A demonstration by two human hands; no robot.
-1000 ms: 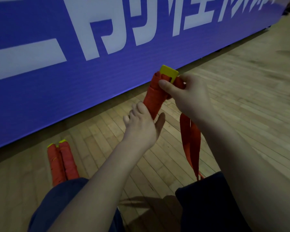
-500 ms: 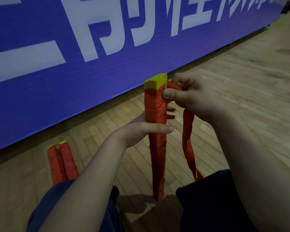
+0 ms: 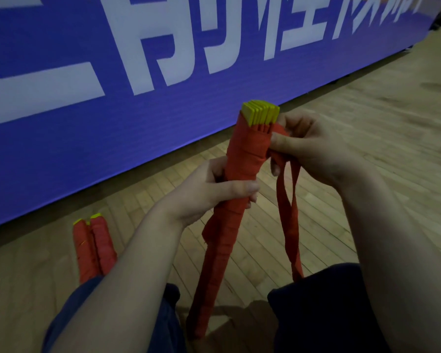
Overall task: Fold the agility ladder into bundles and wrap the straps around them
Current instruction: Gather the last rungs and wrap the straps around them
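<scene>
left hand [image 3: 214, 189] curled round mid ladder bundle [image 3: 229, 200], long, strap-wrapped, upright between knees | yellow flat rungs [image 3: 261, 114] fanned at top | right hand [image 3: 313, 146] pinches loose red webbing strap [image 3: 289, 212] | two wrapped bundles [image 3: 94, 245] on wood floor [image 3: 367, 123]

surface: wooden floor [image 3: 367, 154] | on it: two wrapped orange bundles [image 3: 94, 248], touching, side by side

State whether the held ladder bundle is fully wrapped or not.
Not fully: a loose red fabric strap hangs from the right hand beside the red-wrapped yellow-runged bundle the left hand grips.
</scene>
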